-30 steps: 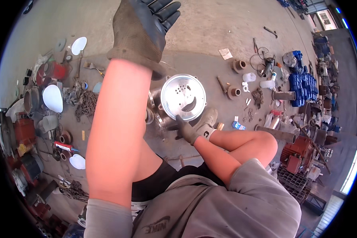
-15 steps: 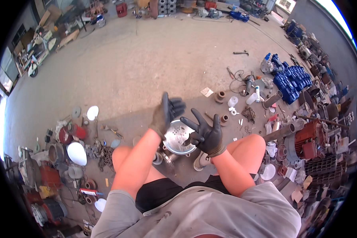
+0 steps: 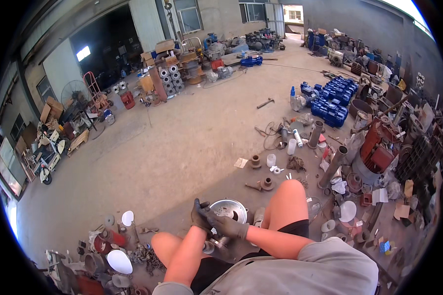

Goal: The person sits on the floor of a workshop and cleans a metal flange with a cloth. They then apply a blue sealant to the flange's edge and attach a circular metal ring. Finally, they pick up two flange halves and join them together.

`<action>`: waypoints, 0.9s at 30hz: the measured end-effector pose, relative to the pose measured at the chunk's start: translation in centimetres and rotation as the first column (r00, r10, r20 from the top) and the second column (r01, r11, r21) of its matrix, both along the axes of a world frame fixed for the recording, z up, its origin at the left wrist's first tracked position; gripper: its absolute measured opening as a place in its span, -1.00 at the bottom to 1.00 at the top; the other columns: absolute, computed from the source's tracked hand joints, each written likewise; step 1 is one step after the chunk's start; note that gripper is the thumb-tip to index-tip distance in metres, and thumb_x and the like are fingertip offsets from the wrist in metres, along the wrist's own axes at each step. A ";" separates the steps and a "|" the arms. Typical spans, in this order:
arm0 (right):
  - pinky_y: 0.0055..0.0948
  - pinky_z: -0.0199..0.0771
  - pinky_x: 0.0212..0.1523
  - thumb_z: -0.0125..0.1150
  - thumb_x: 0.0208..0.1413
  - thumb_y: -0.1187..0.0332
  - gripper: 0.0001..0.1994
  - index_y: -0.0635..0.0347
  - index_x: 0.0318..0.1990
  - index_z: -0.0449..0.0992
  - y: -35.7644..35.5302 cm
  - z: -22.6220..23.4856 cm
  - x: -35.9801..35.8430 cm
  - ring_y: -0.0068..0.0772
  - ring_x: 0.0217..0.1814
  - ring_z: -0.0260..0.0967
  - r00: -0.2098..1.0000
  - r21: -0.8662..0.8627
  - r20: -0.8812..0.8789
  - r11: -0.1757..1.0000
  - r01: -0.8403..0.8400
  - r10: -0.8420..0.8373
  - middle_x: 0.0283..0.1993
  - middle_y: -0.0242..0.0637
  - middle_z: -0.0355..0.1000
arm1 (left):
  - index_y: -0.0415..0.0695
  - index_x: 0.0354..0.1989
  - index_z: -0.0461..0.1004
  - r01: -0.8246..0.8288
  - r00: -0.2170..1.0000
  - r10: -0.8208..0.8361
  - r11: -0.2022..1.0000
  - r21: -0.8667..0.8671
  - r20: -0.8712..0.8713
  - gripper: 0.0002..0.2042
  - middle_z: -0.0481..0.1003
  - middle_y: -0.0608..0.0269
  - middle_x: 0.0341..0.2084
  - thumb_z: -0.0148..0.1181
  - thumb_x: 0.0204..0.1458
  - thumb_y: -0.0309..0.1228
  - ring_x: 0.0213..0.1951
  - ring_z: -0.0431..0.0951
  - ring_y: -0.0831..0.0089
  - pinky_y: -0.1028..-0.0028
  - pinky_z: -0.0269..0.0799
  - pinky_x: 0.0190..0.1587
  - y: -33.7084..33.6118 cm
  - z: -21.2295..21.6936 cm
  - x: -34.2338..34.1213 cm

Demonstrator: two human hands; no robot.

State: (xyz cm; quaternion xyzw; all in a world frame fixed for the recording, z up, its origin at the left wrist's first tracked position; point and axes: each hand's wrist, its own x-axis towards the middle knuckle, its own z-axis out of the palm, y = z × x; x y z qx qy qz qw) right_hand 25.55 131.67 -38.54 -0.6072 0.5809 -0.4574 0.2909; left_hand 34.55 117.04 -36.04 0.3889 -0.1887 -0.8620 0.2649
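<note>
Round metal cover (image 3: 230,210) sat gripped by both gloves, left hand (image 3: 200,217) lowered to join right hand (image 3: 227,227) since raised.

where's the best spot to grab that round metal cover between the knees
Probably the cover's far rim, taken from above and beyond: it lies roughly flat with its face up. The near edge is taken up by both gloved hands, left and right.

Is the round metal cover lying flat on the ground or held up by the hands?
Held up. Both gloved hands, left hand and right hand, grip the metal cover between the knees, tilted, above the floor.
</note>
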 end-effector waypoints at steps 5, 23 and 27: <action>-0.20 0.63 -0.13 -0.08 0.54 0.08 -0.41 -0.12 0.64 0.11 0.5 0.2 1.7 -0.16 -0.03 0.65 0.967 0.187 0.254 0.980 -0.063 0.014 0.24 0.16 0.52 | -0.24 -0.18 0.59 0.006 0.991 0.013 0.991 -0.135 0.136 -0.33 0.53 0.16 -0.53 -0.06 0.40 0.25 -0.45 0.56 0.27 0.18 0.58 -0.33 1.3 -1.2 1.3; -0.41 0.28 -0.53 -0.15 0.53 -0.23 -0.30 0.28 -0.12 0.71 1.3 -3.7 -2.4 -0.52 -0.67 0.09 0.213 0.540 0.786 0.812 0.221 -0.580 -0.67 -0.49 0.17 | -0.23 0.11 0.62 0.705 0.354 0.212 0.579 -0.409 0.911 -0.39 0.70 0.00 -0.12 0.13 0.32 0.15 -0.09 0.69 0.15 0.27 0.55 0.00 -3.4 -10.8 6.2; -0.33 0.39 -0.39 -0.04 0.45 -0.26 -0.29 0.32 -0.18 0.70 -0.6 -7.0 0.3 -0.42 -0.59 0.24 0.438 0.683 0.514 0.660 0.312 -0.738 -0.56 -0.33 0.39 | -0.28 -0.01 0.65 0.426 0.420 0.186 0.824 -0.374 0.888 -0.36 0.69 0.02 -0.19 0.05 0.31 0.17 -0.13 0.68 0.11 0.22 0.52 0.02 -8.8 -16.5 10.0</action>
